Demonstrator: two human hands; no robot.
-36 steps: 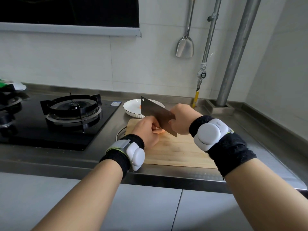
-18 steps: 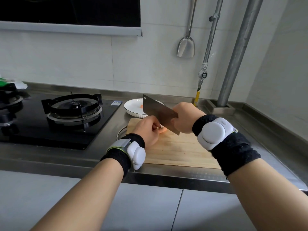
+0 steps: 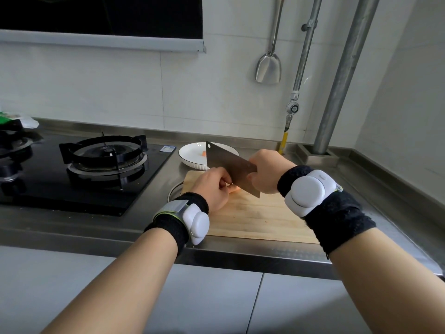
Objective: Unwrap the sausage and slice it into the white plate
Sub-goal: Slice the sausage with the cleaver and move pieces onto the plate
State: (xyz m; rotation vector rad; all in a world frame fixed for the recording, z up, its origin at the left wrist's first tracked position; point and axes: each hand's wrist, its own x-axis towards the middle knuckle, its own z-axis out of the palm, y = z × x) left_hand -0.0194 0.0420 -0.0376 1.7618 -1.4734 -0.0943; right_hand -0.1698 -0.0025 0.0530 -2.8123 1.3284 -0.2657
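Note:
On the wooden cutting board (image 3: 260,218), my left hand (image 3: 213,186) holds down the pink sausage (image 3: 235,188), of which only a small end shows beside my fingers. My right hand (image 3: 267,173) grips the handle of a cleaver (image 3: 228,166). Its blade is tilted, with the lower edge down on the sausage end next to my left fingers. The white plate (image 3: 192,156) stands just behind the board, partly hidden by the blade. One small orange-pink piece (image 3: 204,153) lies in it.
A black gas hob (image 3: 106,155) with pan supports lies to the left of the board. A round metal rim (image 3: 174,189) shows at the board's left edge. A metal spatula (image 3: 268,68) hangs on the tiled wall. Pipes (image 3: 342,75) stand at the back right corner.
The cleaver has stayed at the sausage end, shifting only slightly between frames. Less of the sausage shows beside my left fingers now. Both hands keep their grip.

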